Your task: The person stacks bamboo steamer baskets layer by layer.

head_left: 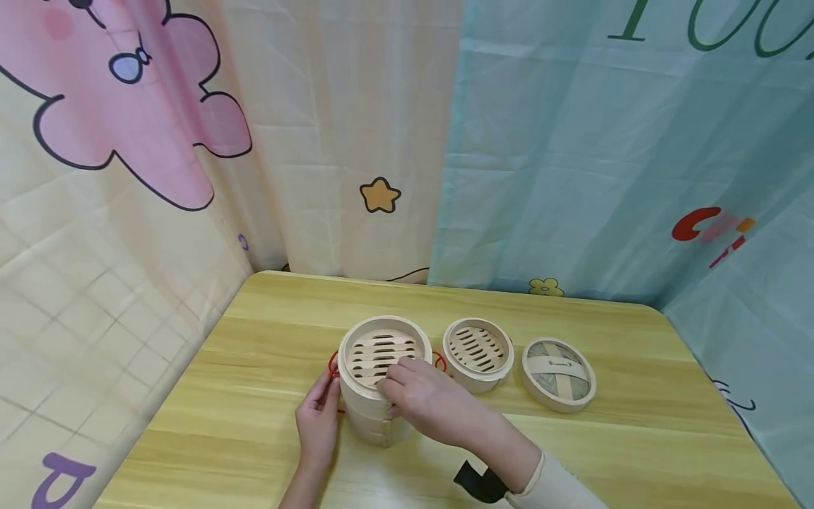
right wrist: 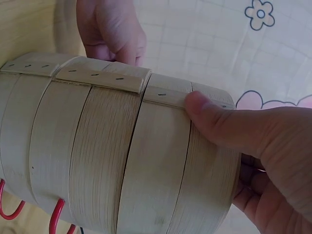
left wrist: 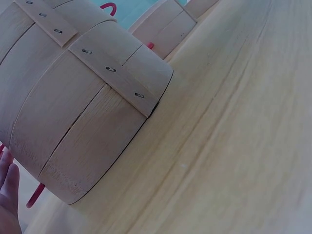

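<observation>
A stack of small bamboo steamer baskets (head_left: 369,417) stands upright on the table, with a slatted floor visible inside the top basket (head_left: 415,329). My right hand (head_left: 427,399) grips the near right rim of that basket. In the right wrist view its thumb (right wrist: 219,126) presses the outer wall, with the other fingers bent over the rim. My left hand (head_left: 318,422) is at the stack's left side, fingertips pinched at a red loop handle (head_left: 332,363). The left wrist view shows only part of this hand (left wrist: 9,192), beside the stapled bamboo wall (left wrist: 63,97).
Right of the stack sits another slatted steamer basket (head_left: 478,385), and beyond it a round woven lid (head_left: 559,403) lies flat. A black strap (head_left: 480,484) is near my right sleeve (head_left: 556,488). Printed curtains (head_left: 343,141) surround the wooden table (head_left: 636,452).
</observation>
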Motion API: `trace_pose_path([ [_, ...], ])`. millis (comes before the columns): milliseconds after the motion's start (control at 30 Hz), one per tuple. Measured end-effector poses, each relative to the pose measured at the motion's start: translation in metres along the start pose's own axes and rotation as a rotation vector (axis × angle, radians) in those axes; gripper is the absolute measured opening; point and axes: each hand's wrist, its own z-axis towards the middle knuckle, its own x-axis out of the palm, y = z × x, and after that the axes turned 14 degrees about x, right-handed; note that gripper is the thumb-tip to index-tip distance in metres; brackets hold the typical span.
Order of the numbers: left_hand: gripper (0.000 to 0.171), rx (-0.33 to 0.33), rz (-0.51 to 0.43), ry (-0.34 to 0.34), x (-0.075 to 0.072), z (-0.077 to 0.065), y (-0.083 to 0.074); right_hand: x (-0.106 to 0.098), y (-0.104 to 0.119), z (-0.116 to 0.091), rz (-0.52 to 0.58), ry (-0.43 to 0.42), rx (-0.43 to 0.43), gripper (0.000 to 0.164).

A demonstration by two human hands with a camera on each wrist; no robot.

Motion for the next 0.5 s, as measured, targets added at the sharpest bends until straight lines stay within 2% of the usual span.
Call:
trace_pose_path([
  [267, 0.030, 0.056, -0.004, 0.014, -0.0001, 0.0005, -0.0012, 0.0007, 0.0002, 0.0008, 0.026, 0.021, 0.018, 0.028],
  [500, 0.030, 0.034, 0.015, 0.023, -0.0006, 0.0006, -0.0005, 0.0008, -0.0003, -0.0002, 0.047, 0.027, 0.025, 0.027],
])
